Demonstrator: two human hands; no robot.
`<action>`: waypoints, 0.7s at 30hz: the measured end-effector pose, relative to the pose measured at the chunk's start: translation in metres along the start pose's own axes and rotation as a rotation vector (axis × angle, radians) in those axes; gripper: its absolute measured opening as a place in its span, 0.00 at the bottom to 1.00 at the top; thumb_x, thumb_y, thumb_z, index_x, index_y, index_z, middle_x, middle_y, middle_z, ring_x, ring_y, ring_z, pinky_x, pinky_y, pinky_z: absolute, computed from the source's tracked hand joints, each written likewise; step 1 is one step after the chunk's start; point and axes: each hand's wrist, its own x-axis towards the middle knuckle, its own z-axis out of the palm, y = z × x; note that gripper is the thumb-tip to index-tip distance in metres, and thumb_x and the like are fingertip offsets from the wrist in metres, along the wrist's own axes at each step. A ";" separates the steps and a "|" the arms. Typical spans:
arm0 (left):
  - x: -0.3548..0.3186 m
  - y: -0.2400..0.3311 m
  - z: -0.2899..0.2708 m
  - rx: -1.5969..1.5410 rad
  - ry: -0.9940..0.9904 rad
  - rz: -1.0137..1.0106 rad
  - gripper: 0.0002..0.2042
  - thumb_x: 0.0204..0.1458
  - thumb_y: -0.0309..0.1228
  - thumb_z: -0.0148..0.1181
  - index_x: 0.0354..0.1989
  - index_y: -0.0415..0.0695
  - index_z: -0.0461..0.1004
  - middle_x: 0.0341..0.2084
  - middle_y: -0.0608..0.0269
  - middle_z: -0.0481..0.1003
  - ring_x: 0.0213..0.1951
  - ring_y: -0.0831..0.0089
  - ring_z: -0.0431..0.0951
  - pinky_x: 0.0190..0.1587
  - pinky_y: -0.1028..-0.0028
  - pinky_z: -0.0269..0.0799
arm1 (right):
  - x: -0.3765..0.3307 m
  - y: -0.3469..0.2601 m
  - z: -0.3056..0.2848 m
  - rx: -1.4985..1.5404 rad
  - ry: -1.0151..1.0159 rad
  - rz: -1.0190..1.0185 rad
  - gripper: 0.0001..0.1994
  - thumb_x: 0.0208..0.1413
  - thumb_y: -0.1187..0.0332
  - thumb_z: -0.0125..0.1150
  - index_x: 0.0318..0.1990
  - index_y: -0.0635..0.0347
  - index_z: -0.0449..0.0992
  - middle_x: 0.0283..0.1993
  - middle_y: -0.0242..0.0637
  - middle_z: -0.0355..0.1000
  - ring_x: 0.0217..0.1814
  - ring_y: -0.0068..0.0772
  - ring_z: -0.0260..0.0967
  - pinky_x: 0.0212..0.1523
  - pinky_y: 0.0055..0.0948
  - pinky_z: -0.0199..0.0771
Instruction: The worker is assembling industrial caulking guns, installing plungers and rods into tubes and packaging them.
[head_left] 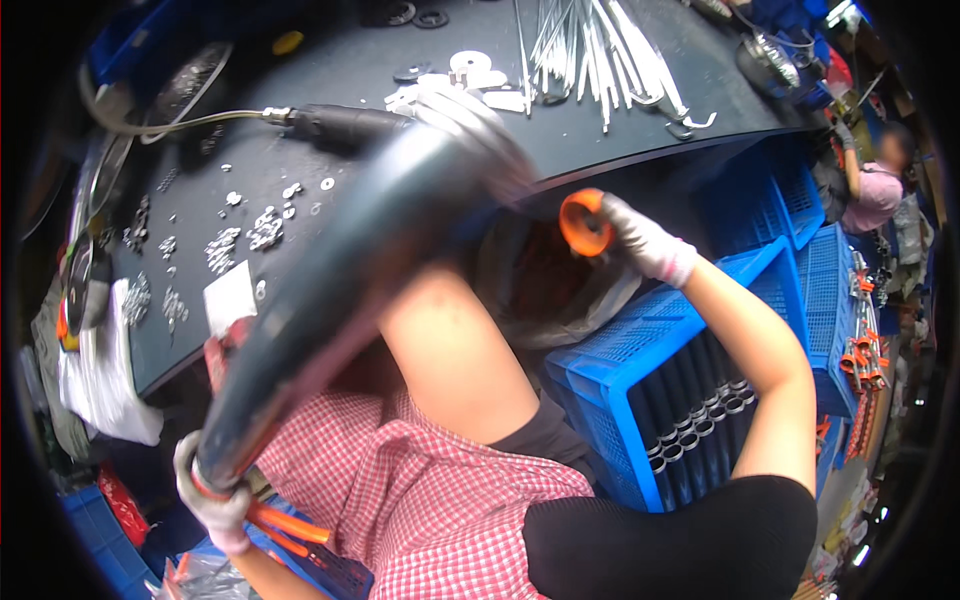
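My left hand (210,500), in a light glove, is wrapped round the near end of a long dark tube (350,240). The tube slants up to the right across the view, blurred, with a silver-coloured band at its far end. Orange prongs (285,525) stick out beside that hand; whether they join the tube I cannot tell. My right hand (640,235), also gloved, pinches a round, hollow orange cap (582,222) by its edge. This cap is apart from the tube, to the right of its far end.
Small metal parts (222,250) and a black-handled tool with a hose (350,125) lie on the dark table (640,150). Thin metal rods (590,60) lie at the back. To the right stands a blue crate (590,385) of dark tubes. Another person (875,195) is far right.
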 end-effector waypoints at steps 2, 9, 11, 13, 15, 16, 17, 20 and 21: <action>0.008 0.012 0.015 -0.189 -0.069 0.104 0.31 0.18 0.30 0.62 0.42 0.38 0.69 0.31 0.58 0.69 0.35 0.65 0.72 0.43 0.68 0.69 | -0.044 -0.059 0.029 -0.125 0.038 -0.262 0.30 0.59 0.37 0.46 0.55 0.51 0.69 0.40 0.24 0.70 0.36 0.14 0.63 0.35 0.18 0.63; 0.010 0.033 0.012 -0.137 -0.106 0.322 0.29 0.18 0.28 0.66 0.40 0.42 0.71 0.28 0.57 0.70 0.31 0.61 0.74 0.38 0.67 0.71 | -0.110 -0.111 0.080 -0.364 -0.127 -0.466 0.36 0.51 0.36 0.58 0.57 0.54 0.64 0.50 0.31 0.65 0.55 0.24 0.61 0.54 0.27 0.65; 0.010 0.034 0.013 -0.150 -0.113 0.342 0.29 0.18 0.28 0.68 0.40 0.42 0.72 0.28 0.58 0.72 0.31 0.62 0.75 0.38 0.68 0.71 | -0.125 -0.116 0.089 -0.344 -0.168 -0.461 0.35 0.50 0.41 0.62 0.58 0.55 0.64 0.50 0.31 0.65 0.54 0.23 0.61 0.54 0.27 0.65; 0.009 0.038 0.012 -0.162 -0.106 0.362 0.28 0.18 0.28 0.68 0.39 0.42 0.72 0.28 0.58 0.72 0.30 0.62 0.75 0.38 0.68 0.71 | -0.139 -0.122 0.095 -0.294 -0.216 -0.414 0.34 0.48 0.53 0.69 0.59 0.56 0.62 0.52 0.32 0.63 0.55 0.23 0.61 0.55 0.28 0.65; 0.008 0.045 0.010 -0.186 -0.132 0.349 0.28 0.18 0.28 0.69 0.38 0.42 0.73 0.28 0.59 0.73 0.30 0.62 0.76 0.37 0.68 0.72 | -0.150 -0.125 0.095 -0.301 -0.221 -0.382 0.34 0.48 0.53 0.68 0.59 0.56 0.62 0.52 0.32 0.63 0.55 0.24 0.61 0.55 0.27 0.65; 0.008 0.047 0.009 -0.189 -0.128 0.354 0.28 0.18 0.28 0.69 0.38 0.42 0.73 0.28 0.59 0.73 0.30 0.62 0.76 0.37 0.68 0.72 | -0.155 -0.127 0.096 -0.304 -0.222 -0.346 0.33 0.49 0.53 0.68 0.59 0.56 0.62 0.52 0.32 0.63 0.55 0.24 0.61 0.55 0.27 0.65; 0.008 0.049 0.009 -0.182 -0.134 0.367 0.28 0.18 0.28 0.69 0.38 0.42 0.73 0.28 0.59 0.73 0.30 0.62 0.76 0.37 0.68 0.72 | -0.159 -0.129 0.099 -0.361 -0.175 -0.332 0.32 0.49 0.54 0.67 0.59 0.56 0.62 0.52 0.32 0.63 0.55 0.25 0.61 0.55 0.27 0.65; 0.008 0.052 0.009 -0.162 -0.143 0.389 0.28 0.18 0.28 0.69 0.38 0.42 0.73 0.28 0.59 0.73 0.29 0.62 0.76 0.37 0.68 0.72 | -0.162 -0.127 0.099 -0.328 -0.145 -0.300 0.41 0.40 0.44 0.73 0.59 0.54 0.63 0.51 0.31 0.65 0.54 0.25 0.63 0.55 0.26 0.66; 0.007 0.052 0.010 -0.148 -0.147 0.394 0.28 0.18 0.28 0.69 0.38 0.42 0.73 0.28 0.58 0.73 0.29 0.62 0.76 0.36 0.68 0.72 | -0.165 -0.133 0.101 -0.374 -0.130 -0.239 0.39 0.42 0.45 0.71 0.58 0.55 0.64 0.50 0.32 0.65 0.53 0.26 0.65 0.55 0.27 0.67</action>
